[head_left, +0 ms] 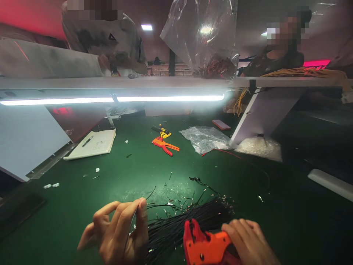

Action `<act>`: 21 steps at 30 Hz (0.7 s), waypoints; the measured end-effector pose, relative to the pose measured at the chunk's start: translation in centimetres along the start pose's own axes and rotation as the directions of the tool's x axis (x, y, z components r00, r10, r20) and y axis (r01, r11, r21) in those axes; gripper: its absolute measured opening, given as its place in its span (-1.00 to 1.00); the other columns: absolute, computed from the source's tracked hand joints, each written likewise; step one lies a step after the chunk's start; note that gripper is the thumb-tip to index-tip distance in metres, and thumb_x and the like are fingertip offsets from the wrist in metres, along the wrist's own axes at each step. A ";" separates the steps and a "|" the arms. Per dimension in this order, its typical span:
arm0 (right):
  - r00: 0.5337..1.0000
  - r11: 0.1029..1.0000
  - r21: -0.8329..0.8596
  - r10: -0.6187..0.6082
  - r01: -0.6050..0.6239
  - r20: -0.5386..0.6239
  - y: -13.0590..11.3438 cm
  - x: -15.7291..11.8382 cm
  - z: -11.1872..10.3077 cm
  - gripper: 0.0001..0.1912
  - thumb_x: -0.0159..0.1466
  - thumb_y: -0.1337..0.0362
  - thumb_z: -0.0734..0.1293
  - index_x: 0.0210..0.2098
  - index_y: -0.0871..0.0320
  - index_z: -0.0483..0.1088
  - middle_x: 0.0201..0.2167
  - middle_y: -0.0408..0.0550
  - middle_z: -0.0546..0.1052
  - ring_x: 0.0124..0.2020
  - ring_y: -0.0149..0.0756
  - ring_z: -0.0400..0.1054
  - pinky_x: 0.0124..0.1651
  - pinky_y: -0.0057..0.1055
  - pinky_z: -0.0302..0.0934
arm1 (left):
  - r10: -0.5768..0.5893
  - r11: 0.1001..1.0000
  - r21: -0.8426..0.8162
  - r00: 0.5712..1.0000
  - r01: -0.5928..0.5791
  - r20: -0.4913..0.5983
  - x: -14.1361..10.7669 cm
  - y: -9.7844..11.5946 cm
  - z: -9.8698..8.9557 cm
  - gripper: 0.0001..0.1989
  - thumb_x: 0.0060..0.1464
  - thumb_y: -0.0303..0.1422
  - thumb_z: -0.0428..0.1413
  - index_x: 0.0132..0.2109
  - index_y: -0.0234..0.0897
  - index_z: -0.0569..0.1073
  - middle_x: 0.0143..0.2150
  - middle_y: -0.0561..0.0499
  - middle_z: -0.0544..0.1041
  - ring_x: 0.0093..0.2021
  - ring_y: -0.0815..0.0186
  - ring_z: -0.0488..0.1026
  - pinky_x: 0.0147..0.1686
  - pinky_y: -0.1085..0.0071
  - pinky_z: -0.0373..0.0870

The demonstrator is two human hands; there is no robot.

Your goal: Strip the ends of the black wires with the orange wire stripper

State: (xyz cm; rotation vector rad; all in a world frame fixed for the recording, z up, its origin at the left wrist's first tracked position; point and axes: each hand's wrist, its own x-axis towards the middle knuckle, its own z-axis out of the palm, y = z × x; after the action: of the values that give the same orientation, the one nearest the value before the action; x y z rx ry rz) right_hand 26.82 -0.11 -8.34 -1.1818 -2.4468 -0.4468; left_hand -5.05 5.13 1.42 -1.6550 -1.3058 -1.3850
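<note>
My left hand [118,232] pinches a single thin black wire [131,224] between thumb and fingers at the bottom of the view. Just right of it lies a bundle of black wires [190,217] on the green mat [110,184]. My right hand [249,241] grips an orange wire stripper [205,246], whose jaws point up and left beside the bundle. Small cut bits of wire [171,193] are scattered on the mat above the bundle.
A second orange and yellow stripper tool [165,143] lies mid-table, with a notepad and pen [92,144] to its left, a clear plastic bag [205,139] and a phone [221,124] to its right. A lit shelf [116,98] crosses above. Two people stand behind it.
</note>
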 end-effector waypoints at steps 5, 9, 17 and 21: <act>0.760 0.394 0.655 0.417 -0.645 0.498 -0.6 7.5 -3.1 -0.59 0.29 -0.12 0.33 -0.08 0.04 0.32 -0.20 -0.08 0.48 -0.20 -0.10 0.38 -0.15 -0.22 0.22 | 0.014 0.999 -0.042 0.999 -0.016 -0.042 -0.3 -0.3 0.2 -0.89 0.13 -0.42 0.26 -0.35 -0.11 0.53 -0.62 0.17 0.44 -0.47 0.26 0.37 -0.29 0.24 0.04; 0.821 -0.311 0.805 0.116 -0.505 0.559 -2.4 12.8 -4.4 -0.42 0.14 -0.23 0.44 -0.13 0.12 0.40 -0.38 -0.19 0.32 -0.39 -0.34 0.13 -0.31 -0.40 0.03 | -0.017 0.999 -0.052 0.998 0.015 -0.055 -0.4 0.2 0.0 -0.86 0.15 -0.46 0.22 -0.35 -0.12 0.51 -0.62 0.17 0.48 -0.45 0.27 0.38 -0.28 0.27 0.08; 0.958 -0.573 0.799 0.081 -0.182 0.277 -4.7 12.6 -2.5 -0.45 0.31 0.02 0.40 0.23 0.03 0.34 -0.21 -0.03 0.58 -0.37 -0.30 0.39 -0.14 -0.26 0.25 | 0.169 0.977 -0.155 0.974 -0.146 0.153 -1.5 2.3 -0.8 -0.84 0.10 -0.56 0.25 -0.24 -0.20 0.55 -0.56 0.17 0.59 -0.36 0.24 0.37 -0.29 0.27 0.08; 0.957 -0.434 0.876 0.090 -0.210 0.274 -4.2 11.6 -2.4 -0.47 0.29 -0.04 0.39 0.19 0.02 0.41 -0.37 -0.11 0.55 -0.26 -0.19 0.46 0.16 -0.08 0.21 | -0.007 0.978 -0.205 0.980 0.049 0.199 -2.8 3.7 -0.1 -0.84 0.14 -0.57 0.22 -0.26 -0.19 0.55 -0.56 0.14 0.58 -0.34 0.20 0.37 -0.27 0.26 0.10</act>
State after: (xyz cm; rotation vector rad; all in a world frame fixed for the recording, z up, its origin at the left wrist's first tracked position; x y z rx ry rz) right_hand 17.32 4.11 -1.25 -0.4752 -1.3461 1.6990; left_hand -1.50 2.97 -0.72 -1.9646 -1.3335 -1.4463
